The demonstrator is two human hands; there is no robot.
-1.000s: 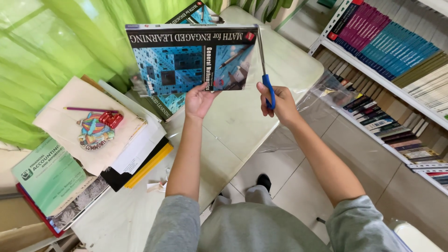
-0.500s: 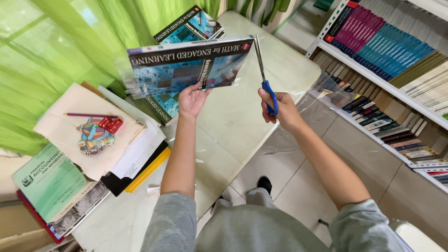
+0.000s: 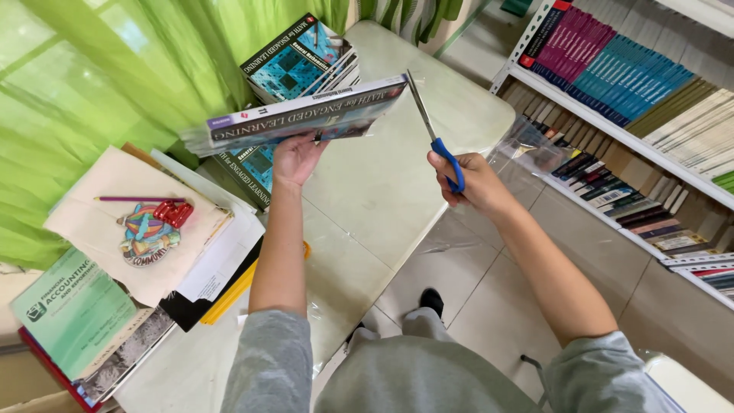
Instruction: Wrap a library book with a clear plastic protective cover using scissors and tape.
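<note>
Blue and teal book covers fill my view: a stack of them (image 3: pixel 302 57) sits at the far end of the pale counter (image 3: pixel 382 191), against a green curtain (image 3: pixel 92 84). On the left of the counter I see a cream paper sheet (image 3: pixel 115 222) carrying a purple pencil (image 3: pixel 141 199), a red clip (image 3: pixel 173 213) and a round multicoloured sticker (image 3: pixel 147 235), with a green paperback (image 3: pixel 73 313) at the near corner. Rows of magenta, teal and olive spines line the white shelf (image 3: pixel 612 69) on the right.

My left hand (image 3: pixel 297 157) grips the book (image 3: pixel 306 115) from beneath, fingers closed on its lower edge, so it hovers nearly flat above the counter, spine towards me. My right hand (image 3: pixel 474 180) is closed through the blue handles of the scissors (image 3: pixel 432 130); their blades point up and meet the book's right corner, almost shut as far as I can tell.
</note>
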